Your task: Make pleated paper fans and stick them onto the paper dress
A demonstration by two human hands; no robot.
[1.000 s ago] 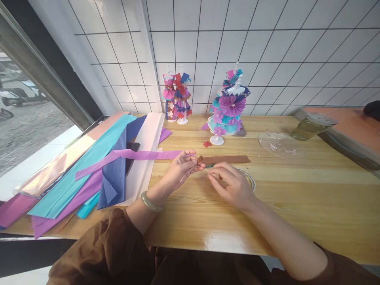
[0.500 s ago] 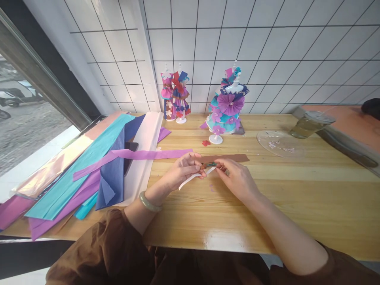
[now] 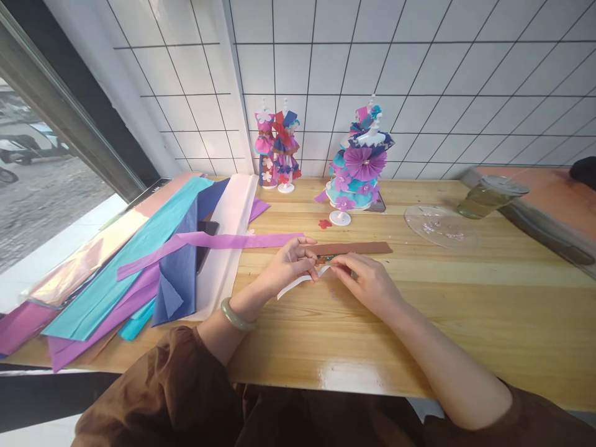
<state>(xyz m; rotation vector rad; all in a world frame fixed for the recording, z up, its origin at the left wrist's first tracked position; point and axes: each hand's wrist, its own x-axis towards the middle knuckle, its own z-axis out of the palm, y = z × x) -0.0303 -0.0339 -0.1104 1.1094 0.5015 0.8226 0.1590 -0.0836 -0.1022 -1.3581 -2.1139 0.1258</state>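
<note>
My left hand [image 3: 297, 261] is closed, thumb against fingers, around a small brown piece [image 3: 321, 261] with a petal-like edge. A narrow white strip [image 3: 294, 285] passes beneath my left fingers, its free end hanging to the left. At the strip's other end, the fingertips of my right hand [image 3: 361, 273] pinch together close to the brown piece. Between the hands shows a bit of something dark green, too small to name. Just behind them a long brown paper strip [image 3: 358, 249] lies on the table. A purple crepe strip [image 3: 251, 241] reaches almost to my left fingers.
Folded crepe sheets, among them a turquoise one [image 3: 135, 254] and a blue one [image 3: 179, 267], cover the left side. Small decorated dress stands [image 3: 358, 164] are along the tiled wall. A clear plate [image 3: 419, 230] with small beads and a lidded cup [image 3: 488, 195] stand right.
My right fingertips have shifted slightly left, nearer my left hand, along the white strip. The strip's free end sits a little farther left. The view has shifted slightly.
</note>
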